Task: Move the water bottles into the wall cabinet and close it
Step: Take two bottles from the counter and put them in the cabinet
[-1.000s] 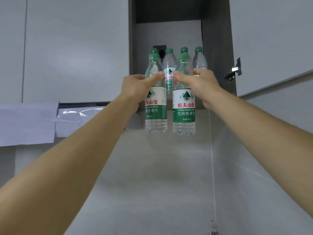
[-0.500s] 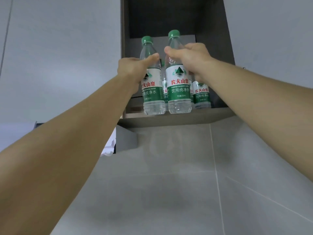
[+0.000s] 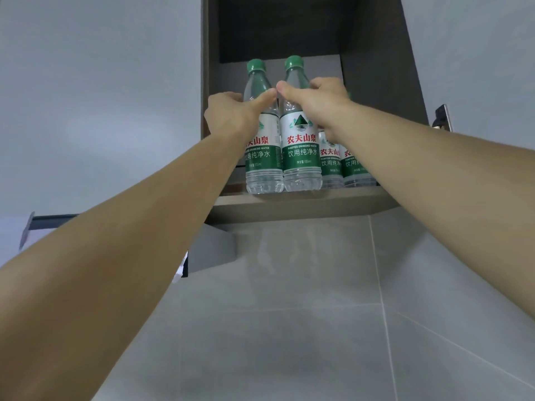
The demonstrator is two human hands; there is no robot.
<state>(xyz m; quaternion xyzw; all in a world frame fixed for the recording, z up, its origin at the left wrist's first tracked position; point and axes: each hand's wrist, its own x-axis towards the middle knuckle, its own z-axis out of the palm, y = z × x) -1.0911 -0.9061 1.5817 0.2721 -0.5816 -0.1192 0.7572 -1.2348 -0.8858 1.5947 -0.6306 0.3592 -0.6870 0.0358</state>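
Observation:
Two clear water bottles with green caps and green-white labels stand upright at the front edge of the open wall cabinet's bottom shelf (image 3: 304,208). My left hand (image 3: 231,114) grips the left bottle (image 3: 262,157) by its upper body. My right hand (image 3: 318,101) grips the right bottle (image 3: 301,151) the same way. Further bottles (image 3: 331,166) stand behind on the right, partly hidden by my right forearm.
The cabinet's door (image 3: 477,53) hangs open at the right, with a metal hinge (image 3: 443,118) on its edge. A closed grey cabinet front (image 3: 101,96) lies to the left. Grey wall tiles (image 3: 289,314) run below the shelf. A grey box-shaped fitting (image 3: 211,247) juts out under the cabinet.
Both hands have carried the two bottles up from below the cabinet and onto the shelf's front edge. The view has tilted upward.

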